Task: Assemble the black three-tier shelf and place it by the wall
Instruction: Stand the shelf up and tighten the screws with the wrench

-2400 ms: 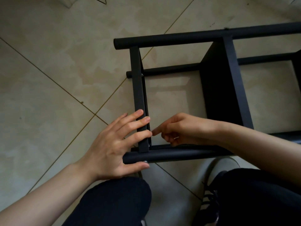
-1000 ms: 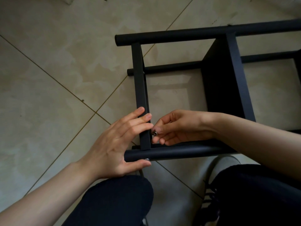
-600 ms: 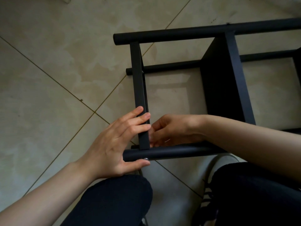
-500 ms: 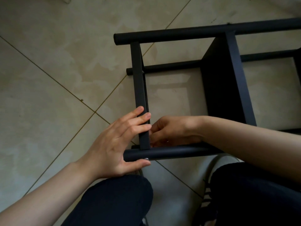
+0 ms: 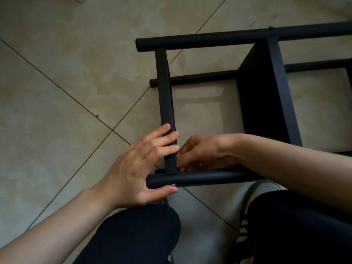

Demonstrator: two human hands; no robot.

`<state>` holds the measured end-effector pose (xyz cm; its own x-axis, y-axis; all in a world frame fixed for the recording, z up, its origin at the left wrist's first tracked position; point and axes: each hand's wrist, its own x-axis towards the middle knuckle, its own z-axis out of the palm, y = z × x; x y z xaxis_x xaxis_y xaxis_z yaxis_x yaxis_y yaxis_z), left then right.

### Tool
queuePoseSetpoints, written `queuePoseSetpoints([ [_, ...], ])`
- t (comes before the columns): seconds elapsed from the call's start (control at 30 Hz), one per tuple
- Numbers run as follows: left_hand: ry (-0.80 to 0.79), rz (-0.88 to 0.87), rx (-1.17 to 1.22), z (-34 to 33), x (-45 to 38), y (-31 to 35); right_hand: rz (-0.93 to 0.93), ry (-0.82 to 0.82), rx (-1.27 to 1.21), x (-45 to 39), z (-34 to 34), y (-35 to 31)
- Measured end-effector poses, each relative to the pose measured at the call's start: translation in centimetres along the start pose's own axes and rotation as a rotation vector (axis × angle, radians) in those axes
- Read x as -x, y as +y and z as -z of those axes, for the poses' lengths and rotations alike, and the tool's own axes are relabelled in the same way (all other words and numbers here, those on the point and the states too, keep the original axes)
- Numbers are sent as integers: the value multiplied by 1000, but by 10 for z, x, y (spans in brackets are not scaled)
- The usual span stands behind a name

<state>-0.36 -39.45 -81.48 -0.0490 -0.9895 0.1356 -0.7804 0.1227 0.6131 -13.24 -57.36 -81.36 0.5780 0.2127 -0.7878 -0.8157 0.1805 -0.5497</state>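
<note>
The black shelf lies on its side on the floor, its end board (image 5: 164, 92) running between a far tube (image 5: 209, 39) and a near tube (image 5: 209, 177). A middle board (image 5: 266, 103) stands further right. My left hand (image 5: 137, 162) lays straight fingers across the end board's lower part, thumb under the near tube. My right hand (image 5: 205, 151) is inside the frame, its curled fingertips pinching at the end board's inner face just above the near tube. The small screw it holds is hidden by the fingers.
A beige tiled floor (image 5: 57, 92) surrounds the frame. My knees in dark trousers (image 5: 133, 235) sit right against the near tube, with a shoe (image 5: 245, 235) between them. A third tube (image 5: 200, 77) lies lower, touching the floor.
My right hand, which showed a small metal screw at its fingertips a second ago, has rolled over and moved it against the board's inner face. The left hand has stayed put.
</note>
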Motion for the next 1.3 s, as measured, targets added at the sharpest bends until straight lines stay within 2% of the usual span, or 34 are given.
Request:
queuePoseSetpoints([
  [0.4,-1,0,7,0,0,0,-5,7,-35,-4,0,2],
  [0.7,5,-6,5,-1,0,-1,-29,-42,-41,-8,1,5],
  [0.83,3,-4,3,-1,0,-1,-20,-101,-116,-8,4,5],
  [1.03,7,-4,9,-1,0,-1,-33,-49,31,-7,3,2],
  [1.3,3,-4,8,-1,0,-1,22,13,112,-8,-2,3],
])
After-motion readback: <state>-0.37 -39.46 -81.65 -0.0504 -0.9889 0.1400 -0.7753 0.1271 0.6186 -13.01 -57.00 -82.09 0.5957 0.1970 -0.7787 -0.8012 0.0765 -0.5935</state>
